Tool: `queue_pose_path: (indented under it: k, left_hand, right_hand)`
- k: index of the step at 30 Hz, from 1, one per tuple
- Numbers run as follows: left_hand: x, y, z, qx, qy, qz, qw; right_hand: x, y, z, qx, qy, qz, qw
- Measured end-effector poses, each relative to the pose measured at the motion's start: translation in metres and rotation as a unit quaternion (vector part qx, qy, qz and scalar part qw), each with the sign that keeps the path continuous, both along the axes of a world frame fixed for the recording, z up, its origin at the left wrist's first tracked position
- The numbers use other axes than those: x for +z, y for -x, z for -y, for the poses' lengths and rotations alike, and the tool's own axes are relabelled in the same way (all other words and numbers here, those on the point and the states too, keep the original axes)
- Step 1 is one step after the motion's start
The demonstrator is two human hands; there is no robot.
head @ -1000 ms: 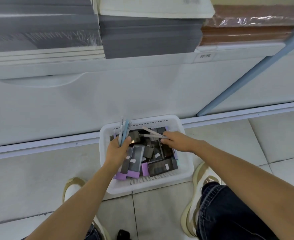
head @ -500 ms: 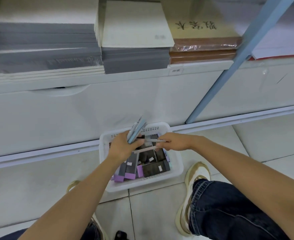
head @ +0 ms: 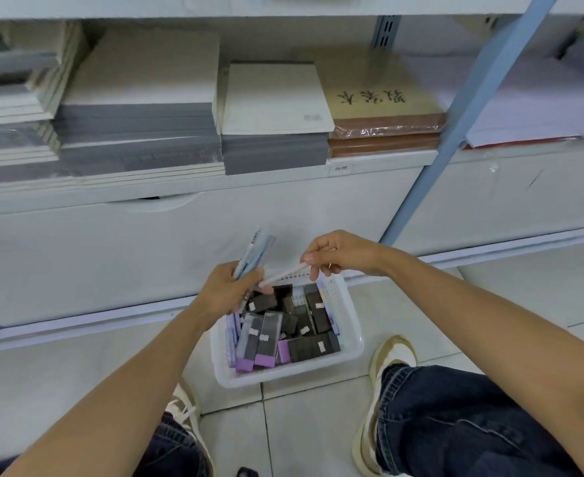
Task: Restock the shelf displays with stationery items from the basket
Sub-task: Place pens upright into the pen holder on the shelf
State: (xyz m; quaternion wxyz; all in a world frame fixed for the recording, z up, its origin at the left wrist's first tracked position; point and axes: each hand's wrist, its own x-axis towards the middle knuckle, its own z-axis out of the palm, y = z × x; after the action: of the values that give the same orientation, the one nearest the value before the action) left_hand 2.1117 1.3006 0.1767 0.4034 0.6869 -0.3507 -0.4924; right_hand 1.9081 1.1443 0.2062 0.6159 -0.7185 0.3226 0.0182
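Note:
A white plastic basket (head: pixel 351 352) sits on the floor tiles, filled with several dark boxes with purple ends (head: pixel 266 342). Above its left side, my left hand (head: pixel 226 292) grips a bundle of pale blue and white pens (head: pixel 252 251) that point up and to the right. My right hand (head: pixel 343 251) pinches one white pen (head: pixel 285 274) by its end; the pen slants down-left until its tip reaches my left hand's fingers.
The bottom shelf (head: pixel 283 173) holds stacks of grey and cream notebooks (head: pixel 139 132), a cream pad (head: pixel 273 98) and brown wrapped books (head: pixel 383 108). A blue post (head: pixel 455 132) rises on the right. My shoes (head: pixel 386 359) flank the basket.
Both hands have risen out of the basket. My right hand lifted a white pen and brought its tip to my left hand. The view tilted up, showing more of the shelf.

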Motion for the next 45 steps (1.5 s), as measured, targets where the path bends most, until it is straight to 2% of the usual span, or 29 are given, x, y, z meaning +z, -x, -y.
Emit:
queue_pose_path:
  k: [3, 6, 12, 17, 22, 28, 31, 34, 36, 41, 45]
  left_hand:
    - [0.020, -0.003, -0.002, 0.055, 0.038, -0.016, 0.998]
    - [0.038, 0.003, -0.005, 0.086, 0.081, -0.027, 0.993]
    - [0.076, 0.008, -0.018, 0.100, 0.102, -0.017, 0.990]
    - [0.128, 0.013, -0.017, 0.129, 0.166, -0.030, 0.977]
    - [0.200, 0.014, -0.012, 0.100, 0.225, -0.020, 0.969]
    - [0.287, 0.007, -0.005, 0.089, 0.321, 0.016, 0.943]
    - [0.316, 0.004, -0.001, 0.079, 0.343, 0.025, 0.935]
    - [0.333, 0.002, 0.007, 0.082, 0.353, 0.046, 0.931]
    - [0.339, 0.000, 0.013, 0.092, 0.352, 0.044, 0.930]
    - [0.344, -0.004, 0.025, 0.106, 0.354, 0.038, 0.929]
    - [0.347, -0.007, 0.034, 0.100, 0.349, 0.036, 0.931]
  right_hand:
    - [0.013, 0.004, 0.003, -0.052, -0.001, 0.035, 0.998]
    - [0.025, 0.002, -0.003, -0.062, -0.004, 0.073, 0.995]
    - [0.062, -0.002, -0.021, -0.106, -0.002, 0.177, 0.978]
    - [0.115, -0.015, -0.034, -0.189, 0.017, 0.319, 0.928]
    - [0.206, -0.023, -0.037, -0.213, 0.149, 0.390, 0.883]
    - [0.328, -0.020, -0.029, -0.243, 0.303, 0.471, 0.792]
    - [0.366, -0.022, -0.017, -0.273, 0.348, 0.475, 0.761]
    - [0.385, -0.025, -0.002, -0.289, 0.378, 0.466, 0.746]
    - [0.388, -0.029, 0.008, -0.290, 0.400, 0.442, 0.749]
    - [0.376, -0.046, 0.026, -0.257, 0.451, 0.338, 0.785]
    - [0.369, -0.056, 0.034, -0.234, 0.498, 0.283, 0.786]
